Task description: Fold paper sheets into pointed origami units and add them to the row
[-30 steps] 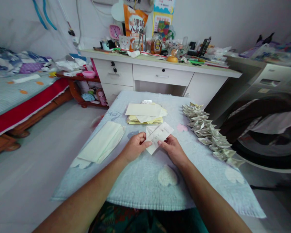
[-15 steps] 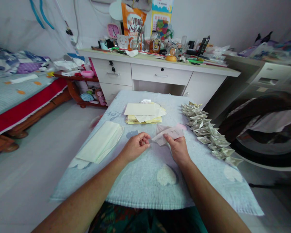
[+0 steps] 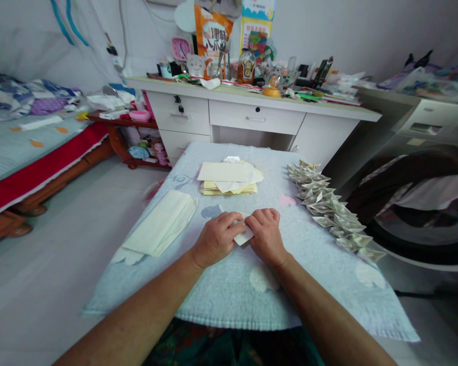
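Between my hands is a small piece of folded paper (image 3: 244, 237), pale and pointed at its lower end. My left hand (image 3: 218, 238) has its fingers closed on the left side of it. On the other side my right hand (image 3: 266, 235) grips it with curled fingers, which hide much of the paper. Just beyond lies a stack of yellowish and white paper sheets (image 3: 227, 173). Left of my hands rests a pile of long pale folded paper (image 3: 158, 223). Rows of folded pointed paper pieces (image 3: 330, 211) stand along the right side.
A light blue cloth (image 3: 221, 300) covers the table. Behind it is a white desk (image 3: 257, 113) crowded with a jar (image 3: 246, 66), a pink clock (image 3: 181, 49) and an orange bag (image 3: 212, 38). A bed (image 3: 30, 152) stands left, a washing machine (image 3: 423, 124) right.
The paper has turned and come left and nearer to me. My left hand, which was apart from it or barely at its tip, now grips it together with my right hand.
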Demonstrator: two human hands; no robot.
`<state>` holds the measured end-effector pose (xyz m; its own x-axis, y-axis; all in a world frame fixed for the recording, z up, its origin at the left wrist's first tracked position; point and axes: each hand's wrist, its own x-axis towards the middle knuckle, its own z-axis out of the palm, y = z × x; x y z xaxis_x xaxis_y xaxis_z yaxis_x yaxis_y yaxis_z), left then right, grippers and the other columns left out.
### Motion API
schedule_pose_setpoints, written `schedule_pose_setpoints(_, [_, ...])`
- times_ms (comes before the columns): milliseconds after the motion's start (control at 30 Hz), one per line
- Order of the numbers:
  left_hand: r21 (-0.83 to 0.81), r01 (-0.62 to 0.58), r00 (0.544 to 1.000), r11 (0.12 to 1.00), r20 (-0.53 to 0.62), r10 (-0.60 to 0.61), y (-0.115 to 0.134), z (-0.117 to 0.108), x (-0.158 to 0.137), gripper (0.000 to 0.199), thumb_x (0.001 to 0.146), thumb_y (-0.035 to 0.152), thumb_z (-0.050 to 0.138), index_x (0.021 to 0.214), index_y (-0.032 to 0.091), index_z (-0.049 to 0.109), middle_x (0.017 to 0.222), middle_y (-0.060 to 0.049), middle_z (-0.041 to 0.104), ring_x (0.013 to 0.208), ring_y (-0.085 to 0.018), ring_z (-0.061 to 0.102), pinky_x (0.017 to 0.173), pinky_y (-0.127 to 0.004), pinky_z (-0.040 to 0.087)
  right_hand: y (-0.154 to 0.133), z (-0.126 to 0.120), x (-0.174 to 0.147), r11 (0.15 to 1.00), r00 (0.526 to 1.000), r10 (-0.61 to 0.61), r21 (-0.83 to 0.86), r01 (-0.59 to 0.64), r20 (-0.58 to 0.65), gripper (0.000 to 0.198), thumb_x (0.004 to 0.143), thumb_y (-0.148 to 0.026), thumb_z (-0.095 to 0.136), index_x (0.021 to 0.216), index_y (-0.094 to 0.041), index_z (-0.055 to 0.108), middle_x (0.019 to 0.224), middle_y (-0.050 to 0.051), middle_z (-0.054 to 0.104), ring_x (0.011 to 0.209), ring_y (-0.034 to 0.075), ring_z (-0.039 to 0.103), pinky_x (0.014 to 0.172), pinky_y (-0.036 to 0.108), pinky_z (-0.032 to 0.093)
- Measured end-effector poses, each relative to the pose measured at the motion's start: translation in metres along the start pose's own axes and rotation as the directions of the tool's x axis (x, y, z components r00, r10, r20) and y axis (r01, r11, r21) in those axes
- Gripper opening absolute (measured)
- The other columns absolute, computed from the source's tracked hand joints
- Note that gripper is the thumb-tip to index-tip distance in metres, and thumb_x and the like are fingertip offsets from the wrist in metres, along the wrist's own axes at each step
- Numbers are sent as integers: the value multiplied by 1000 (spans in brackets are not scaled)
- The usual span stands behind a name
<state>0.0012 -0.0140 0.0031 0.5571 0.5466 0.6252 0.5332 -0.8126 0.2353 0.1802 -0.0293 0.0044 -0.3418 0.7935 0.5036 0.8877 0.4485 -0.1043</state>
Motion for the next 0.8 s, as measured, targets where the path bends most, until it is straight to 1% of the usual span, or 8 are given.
schedule_pose_setpoints(67, [-13,17,999,1000,27,-17,-2,-1,0,25,74,-1,52,85,19,61,93,-4,62,86,-18,56,78,-31,49,1,0,0,1000,1000,-3,7,3,24,14,79,-9,55,87,-21,59,87,4,55,88,22,43,88,39,27])
schedule_pose_setpoints(133, [-35,58,997,998,46,-57,-5,-3,0,27,73,-3,49,83,18,61,87,-3,63,84,-18,55,76,-31,48,4,0,-1,1000,999,13,24,-14,36,21,76,-7,55,90,-21,59,92,5,56,90,22,43,88,39,27])
schedule_pose_setpoints(233, [-76,97,994,992,54,-93,-10,-8,0,28,71,-5,47,81,18,59,90,-4,63,88,-19,54,78,-32,47,11,-1,-2,998,998,42,48,-44,54,28,72,-3,53,94,-20,58,96,6,57,94,23,43,88,39,27])
schedule_pose_setpoints(400, [-126,152,987,980,75,-144,-14,-12,-1,34,66,-8,43,81,19,57,94,-4,60,94,-19,52,84,-33,45,14,-1,-2,997,993,39,56,-45,109,27,72,-1,52,91,-20,57,95,6,57,94,23,43,87,38,28])
schedule_pose_setpoints(600, [-60,224,958,973,198,-209,-21,-14,-2,34,61,-8,44,80,19,53,90,-3,58,93,-21,50,80,-33,45,15,-1,-3,994,974,-18,108,-6,227,29,68,0,52,89,-20,57,92,6,57,93,23,43,83,36,30])
schedule_pose_setpoints(733, [-3,231,943,973,246,-224,-27,-16,-3,31,62,-6,47,79,20,52,90,-4,57,93,-22,49,80,-34,44,19,-3,-4,989,965,-28,148,-12,261,29,68,-1,53,90,-19,57,92,6,57,93,23,44,82,35,31])
schedule_pose_setpoints(800, [26,227,939,973,257,-226,-27,-16,-3,32,63,-6,49,82,20,54,93,-4,57,95,-22,48,81,-35,44,20,-3,-3,987,964,-26,162,-19,266,28,69,-1,53,89,-19,57,91,6,57,92,23,44,81,34,31])
